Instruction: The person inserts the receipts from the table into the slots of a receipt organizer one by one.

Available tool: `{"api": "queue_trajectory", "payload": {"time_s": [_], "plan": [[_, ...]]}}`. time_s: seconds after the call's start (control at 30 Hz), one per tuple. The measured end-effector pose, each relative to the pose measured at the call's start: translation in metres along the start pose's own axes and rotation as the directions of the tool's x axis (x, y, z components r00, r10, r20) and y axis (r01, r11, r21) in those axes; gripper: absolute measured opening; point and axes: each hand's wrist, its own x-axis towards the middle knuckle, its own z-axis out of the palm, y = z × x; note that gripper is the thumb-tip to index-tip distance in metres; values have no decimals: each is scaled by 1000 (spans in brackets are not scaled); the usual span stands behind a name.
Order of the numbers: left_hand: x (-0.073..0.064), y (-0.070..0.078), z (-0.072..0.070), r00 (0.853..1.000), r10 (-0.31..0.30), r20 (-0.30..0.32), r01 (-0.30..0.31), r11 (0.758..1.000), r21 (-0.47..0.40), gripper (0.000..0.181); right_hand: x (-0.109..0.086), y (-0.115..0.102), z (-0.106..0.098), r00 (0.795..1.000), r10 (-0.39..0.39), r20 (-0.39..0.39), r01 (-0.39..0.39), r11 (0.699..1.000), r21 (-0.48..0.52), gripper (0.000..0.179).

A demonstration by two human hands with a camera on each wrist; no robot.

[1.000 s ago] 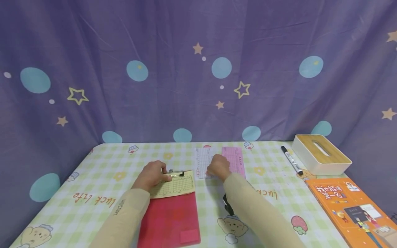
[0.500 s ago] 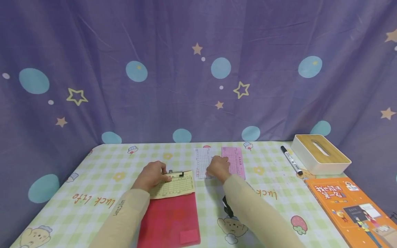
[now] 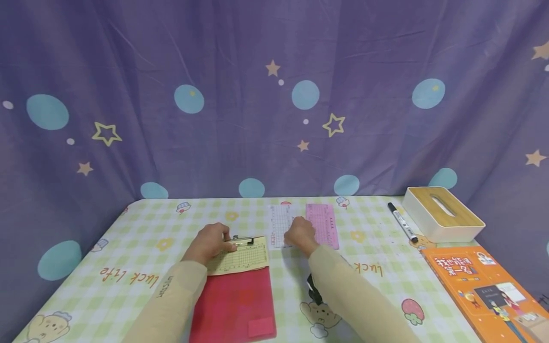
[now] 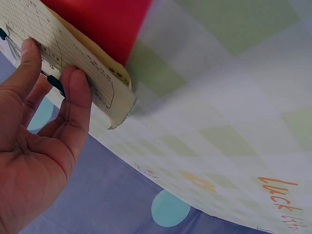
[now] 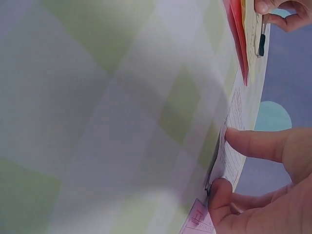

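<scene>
Hardly anything has stirred since a second ago: the right hand (image 3: 301, 234) has sunk a touch, while the left hand (image 3: 210, 243) and its papers look unmoved. That right hand, just right of centre in the lower half of the head view, has thumb and fingers closed on the near edge of the white sheet (image 3: 280, 221), next to the pink sheet (image 3: 323, 224). Over to its left, the left hand pinches the yellow slips (image 3: 244, 257) at their top edge, right by the black-tipped clip (image 3: 250, 242). The slips overlap the top of the red folder (image 3: 233, 305), low in the frame. Something black (image 3: 314, 288) shows beside the right sleeve (image 3: 356, 295), partly hidden. Off at the right side, I see the marker (image 3: 402, 222) lying near the tissue box (image 3: 463, 216), and an orange book (image 3: 461, 286) fills the lower right corner.
</scene>
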Motion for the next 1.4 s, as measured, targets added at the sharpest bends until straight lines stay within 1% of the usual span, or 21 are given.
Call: {"api": "queue_trajectory", "payload": {"time_s": [0.1,0.17,0.37,0.47,0.63,0.67,0.73,0.87,1.0,1.23,1.33,1.4], "plan": [[0,0,1,1000,11,-10,-11,1000,8,25,-3,1,-1,1000,-22,-4,22,999,-47,32],[1,-1,2,1000,21,-17,-21,1000,17,26,-5,1,-2,1000,-25,-11,24,998,-64,33],[0,-2,3,999,24,-21,-24,1000,17,27,-12,2,-3,998,-57,9,58,993,-101,49],[0,-2,2,1000,22,-21,-22,1000,21,27,-13,1,1,998,-56,6,57,993,-106,55],[1,-3,3,999,23,-23,-22,999,36,27,-11,-2,6,999,4,-45,-6,999,-38,61],[2,-4,3,999,22,-23,-21,999,39,27,-11,-3,6,998,17,-56,-18,1000,-10,63],[3,-4,3,1000,18,-19,-17,999,44,28,-10,-4,7,997,44,-68,-41,998,42,67],[5,-5,4,1000,8,-11,-8,999,43,28,-10,-6,8,994,79,-81,-70,992,106,72],[4,-4,3,1000,9,-13,-9,999,41,28,-12,-6,7,994,82,-77,-72,991,116,73],[3,-3,3,1000,12,-15,-12,999,38,27,-10,-6,6,997,73,-39,-71,996,61,73],[2,-3,3,1000,9,-14,-9,999,35,27,-12,-4,4,997,73,-24,-71,994,79,73],[2,-3,3,1000,8,-16,-8,999,36,27,-14,0,2,998,59,-18,-57,994,99,65]]}}
